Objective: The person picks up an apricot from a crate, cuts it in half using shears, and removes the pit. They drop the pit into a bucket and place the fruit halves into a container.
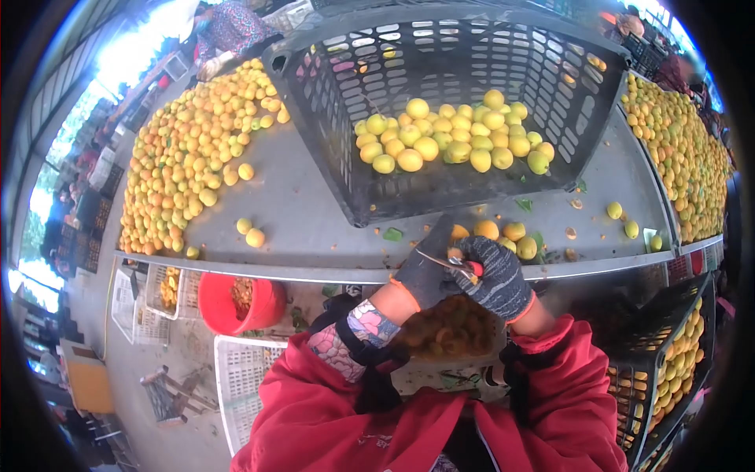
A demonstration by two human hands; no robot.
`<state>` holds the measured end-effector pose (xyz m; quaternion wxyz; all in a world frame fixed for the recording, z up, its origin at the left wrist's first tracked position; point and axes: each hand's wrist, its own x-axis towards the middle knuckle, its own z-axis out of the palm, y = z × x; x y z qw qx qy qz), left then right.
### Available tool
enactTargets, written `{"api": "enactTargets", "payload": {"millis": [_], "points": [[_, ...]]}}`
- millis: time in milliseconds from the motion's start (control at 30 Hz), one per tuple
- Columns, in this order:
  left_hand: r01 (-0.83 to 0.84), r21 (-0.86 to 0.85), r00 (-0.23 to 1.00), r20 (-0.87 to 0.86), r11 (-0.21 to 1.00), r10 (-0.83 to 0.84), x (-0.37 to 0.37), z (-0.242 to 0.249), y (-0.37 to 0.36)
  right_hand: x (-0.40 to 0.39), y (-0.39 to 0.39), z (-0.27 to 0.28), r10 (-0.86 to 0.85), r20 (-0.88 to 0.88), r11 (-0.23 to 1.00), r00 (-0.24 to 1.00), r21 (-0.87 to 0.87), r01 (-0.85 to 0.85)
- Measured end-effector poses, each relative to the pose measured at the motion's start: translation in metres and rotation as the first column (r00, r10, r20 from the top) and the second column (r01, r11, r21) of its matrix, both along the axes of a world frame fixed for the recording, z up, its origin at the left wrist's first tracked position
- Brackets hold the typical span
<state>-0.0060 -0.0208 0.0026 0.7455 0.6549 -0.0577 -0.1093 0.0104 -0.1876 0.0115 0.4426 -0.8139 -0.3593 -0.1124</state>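
Observation:
My left hand [425,275], in a dark grey glove with an orange cuff, is closed close against my right hand at the table's front edge. What its fingers hold is hidden, and I cannot tell what it is. My right hand [499,277], in a dark striped knit glove, is curled round a small tool with a red handle [475,268]; a thin metal part crosses toward the left glove. Just beyond the knuckles several apricots [487,229] lie on the grey metal table [291,224]. Behind them a black plastic crate [472,189], tipped toward me, holds many yellow apricots [425,147].
Apricot heaps [197,149] cover the table's left and the neighbouring table [676,149]. Below the edge stand a red bucket [267,303], white crates [240,385] and a black crate [629,393] of apricots. A small stool [177,397] is at left. A person [232,31] works across the table.

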Motion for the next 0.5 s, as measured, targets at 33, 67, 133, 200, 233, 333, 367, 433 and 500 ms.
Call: {"api": "enactTargets", "payload": {"millis": [33, 67, 133, 200, 233, 333, 367, 433, 500], "points": [[-0.025, -0.103, 0.993, -0.116, 0.994, 0.013, 0.0, 0.004, -0.002, -0.003, -0.002, 0.001, 0.016, -0.104, 0.996, 0.994, 0.093, -0.006], [-0.088, -0.348, 0.904, -0.422, 0.933, -0.073, 0.002, 0.009, -0.002, -0.005, -0.003, 0.004, 0.046, -0.205, 0.982, 0.978, 0.186, -0.007], [0.045, -0.132, 0.952, -0.295, 0.99, -0.083, 0.0, -0.001, 0.001, -0.002, -0.012, 0.003, -0.024, -0.235, 0.97, 0.972, 0.231, 0.08], [0.057, 0.346, 0.994, 0.069, 0.936, -0.086, -0.008, -0.007, -0.004, 0.006, -0.024, 0.003, -0.122, -0.244, 0.96, 0.962, 0.218, 0.177], [-0.088, 0.642, 0.922, 0.341, 0.762, -0.181, -0.013, -0.003, -0.006, 0.01, -0.033, 0.008, -0.165, -0.314, 0.95, 0.935, 0.204, 0.236], [0.048, 0.831, 0.885, 0.222, 0.554, -0.41, -0.03, 0.023, -0.004, 0.01, -0.035, 0.022, -0.162, -0.242, 0.948, 0.957, 0.231, 0.219], [0.067, 0.864, 0.868, 0.196, 0.498, -0.457, -0.033, 0.029, -0.002, 0.009, -0.034, 0.02, -0.15, -0.208, 0.961, 0.967, 0.199, 0.192], [-0.013, 0.839, 0.778, 0.351, 0.544, -0.522, -0.026, 0.009, 0.008, 0.006, -0.031, 0.012, -0.121, -0.143, 0.982, 0.982, 0.127, 0.14], [-0.257, 0.753, 0.595, 0.618, 0.606, -0.515, -0.017, -0.018, 0.018, -0.005, -0.024, 0.015, 0.002, -0.301, 0.977, 0.954, 0.204, 0.062]]}}
